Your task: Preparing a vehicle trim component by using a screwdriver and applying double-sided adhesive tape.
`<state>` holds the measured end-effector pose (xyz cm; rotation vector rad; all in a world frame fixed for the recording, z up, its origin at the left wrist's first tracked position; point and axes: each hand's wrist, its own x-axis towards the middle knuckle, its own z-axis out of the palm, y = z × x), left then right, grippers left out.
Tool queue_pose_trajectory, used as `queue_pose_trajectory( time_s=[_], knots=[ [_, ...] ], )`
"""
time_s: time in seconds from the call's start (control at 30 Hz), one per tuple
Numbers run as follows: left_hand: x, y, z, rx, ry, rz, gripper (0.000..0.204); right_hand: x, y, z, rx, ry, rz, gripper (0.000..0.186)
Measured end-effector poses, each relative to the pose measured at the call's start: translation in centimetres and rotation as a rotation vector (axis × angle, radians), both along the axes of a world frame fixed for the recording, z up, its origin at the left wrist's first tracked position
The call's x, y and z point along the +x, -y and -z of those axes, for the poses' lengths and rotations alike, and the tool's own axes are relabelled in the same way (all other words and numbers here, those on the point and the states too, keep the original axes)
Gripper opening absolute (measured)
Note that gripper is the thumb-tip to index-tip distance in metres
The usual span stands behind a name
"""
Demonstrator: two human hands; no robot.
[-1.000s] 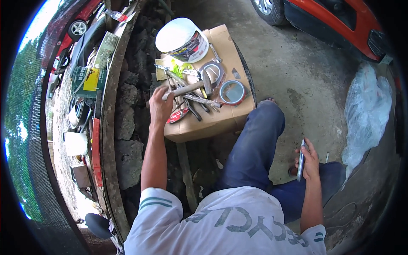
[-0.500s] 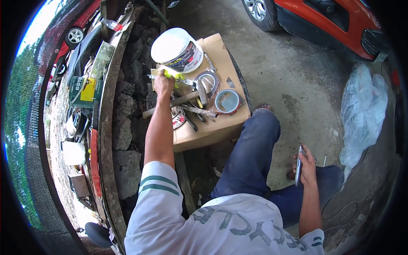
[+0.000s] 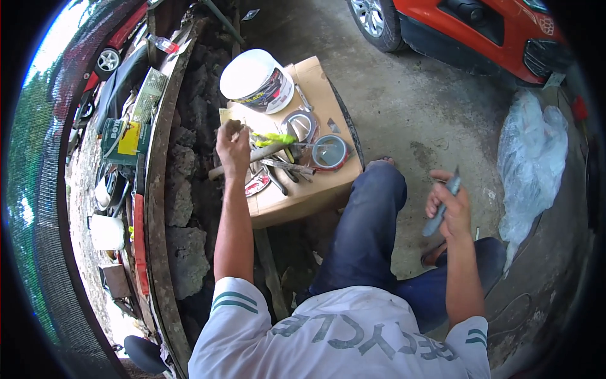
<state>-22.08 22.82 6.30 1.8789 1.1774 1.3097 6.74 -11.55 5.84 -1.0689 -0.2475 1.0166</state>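
Observation:
My right hand [image 3: 453, 208] is wrapped round a grey utility knife [image 3: 435, 222], its dark pointed end up past the fingers. My left hand [image 3: 233, 148] hovers over the left edge of the cardboard box [image 3: 278, 208], fingers bent in toward the thumb; what they hold, if anything, does not show. Just right of that hand is a yellow-green tool handle [image 3: 274, 138], a thin shaft running right from it. Under it lies a hammer [image 3: 268, 152] beside several hand tools. Two tape rolls, one [image 3: 303, 120] near the bucket and one [image 3: 330, 152] by the right edge, lie on the box.
A white bucket [image 3: 255, 82] stands at the box's far side. Rough stone blocks [image 3: 186, 259] and a wooden edge [image 3: 158, 221] run along the left. Across the concrete floor is an orange car [image 3: 467, 38]; crumpled clear plastic [image 3: 533, 151] lies at right.
My left hand has drawn back from the yellow-green handle, which now lies farther right and nearer. My right hand has risen and turned the knife, its point up and right.

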Motion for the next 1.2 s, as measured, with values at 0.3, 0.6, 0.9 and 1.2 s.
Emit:
queue_pose_trajectory(
  time_s=[0.3, 0.6, 0.9, 1.2],
  knots=[
    [3.1, 2.1, -2.2, -0.213, -0.883, 0.431, 0.044, -0.6, 0.9, 2.8, -0.067, 0.047, -0.021, 0.028],
    [0.0, 2.4, -1.3, 0.201, -1.037, 0.464, 0.04, -0.9, 1.1, 3.3, -0.124, 0.047, -0.027, 0.029],
    [0.0, 2.1, 0.0, 0.443, -0.921, 0.531, 0.038, -1.3, 0.2, 2.8, -0.117, 0.051, -0.047, 0.029],
    [-1.7, 2.0, -0.3, 0.041, -0.409, 0.27, 0.04, -1.7, -4.5, -0.8, -0.019, 0.229, -0.179, 0.024]
  ],
)
